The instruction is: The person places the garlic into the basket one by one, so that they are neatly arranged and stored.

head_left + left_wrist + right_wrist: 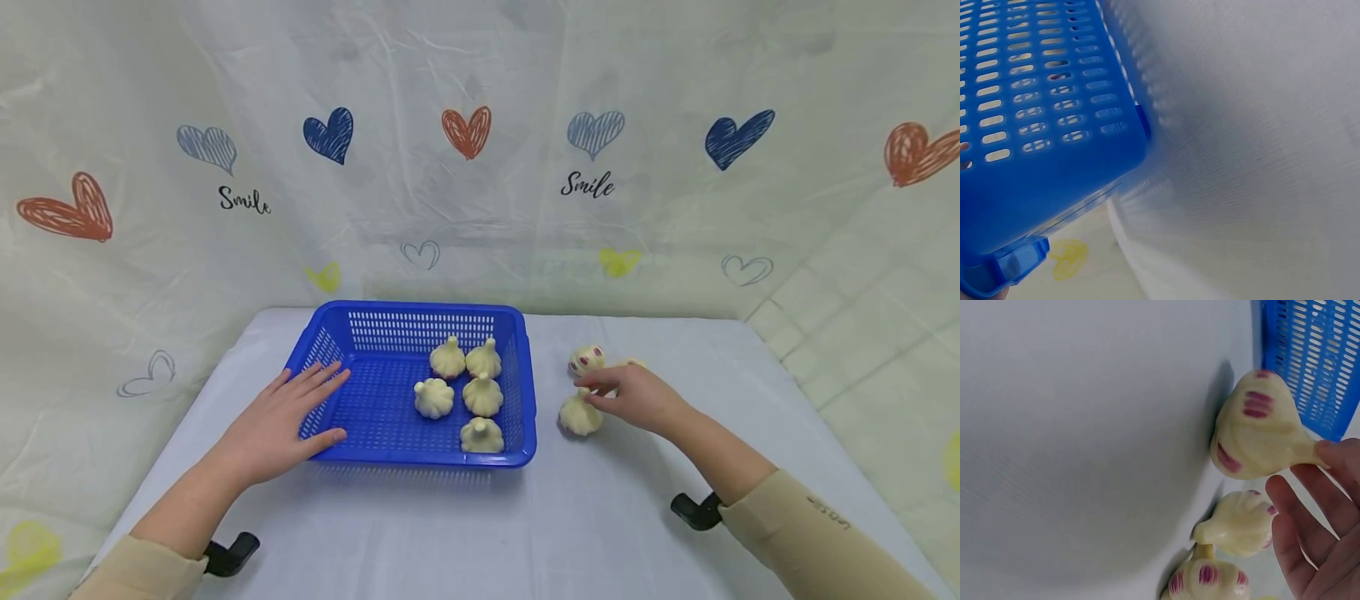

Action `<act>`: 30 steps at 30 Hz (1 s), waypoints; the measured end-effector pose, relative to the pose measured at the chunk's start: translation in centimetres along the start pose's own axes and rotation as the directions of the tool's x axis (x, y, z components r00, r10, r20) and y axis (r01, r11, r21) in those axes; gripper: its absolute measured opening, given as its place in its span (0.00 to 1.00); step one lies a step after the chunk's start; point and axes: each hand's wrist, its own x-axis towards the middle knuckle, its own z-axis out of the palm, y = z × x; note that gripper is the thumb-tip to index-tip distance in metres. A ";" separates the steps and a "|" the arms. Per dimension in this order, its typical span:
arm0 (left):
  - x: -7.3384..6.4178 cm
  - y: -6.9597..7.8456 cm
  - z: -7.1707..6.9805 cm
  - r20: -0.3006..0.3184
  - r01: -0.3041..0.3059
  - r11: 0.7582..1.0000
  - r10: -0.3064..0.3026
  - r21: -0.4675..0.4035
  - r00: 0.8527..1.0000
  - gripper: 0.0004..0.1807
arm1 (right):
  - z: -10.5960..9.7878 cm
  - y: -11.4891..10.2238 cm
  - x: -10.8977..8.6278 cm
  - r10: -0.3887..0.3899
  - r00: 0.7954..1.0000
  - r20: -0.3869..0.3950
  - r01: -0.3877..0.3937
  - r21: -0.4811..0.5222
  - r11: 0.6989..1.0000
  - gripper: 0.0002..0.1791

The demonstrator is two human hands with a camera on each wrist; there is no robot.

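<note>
The garlic bulb [580, 415] sits right of centre in the head view, upright on the white table [450, 533], just beside the basket's right side. The right hand [633, 398] pinches it only by the thin stem, thumb and finger together on that tip, while the other fingers are apart and hold nothing. I think this is the weak point: the stem looks narrow and smooth, so the wide body could swing or slip out if the hand lifts quickly. The free fingers could also push the two other bulbs [1238, 525] [1209, 578], which lie near in the lower part of the right wrist view, and make them roll. The blue basket [390, 457], at the centre of the head view, holds five bulbs [447, 358]; a low-carried bulb might strike its right rim. The left hand [277, 425] lies over its left rim, fingers spread and not curled; heavy pressing there could perhaps tip the basket. The right forearm comes from the lower right, with the hand above the bulb.
</note>
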 end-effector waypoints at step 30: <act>0.1 0.1 -0.1 -0.011 -0.006 1.000 0.007 0.019 1.000 0.45 | -5.8 -4.4 1.0 0.018 0.986 -0.165 -0.018 0.003 1.000 0.15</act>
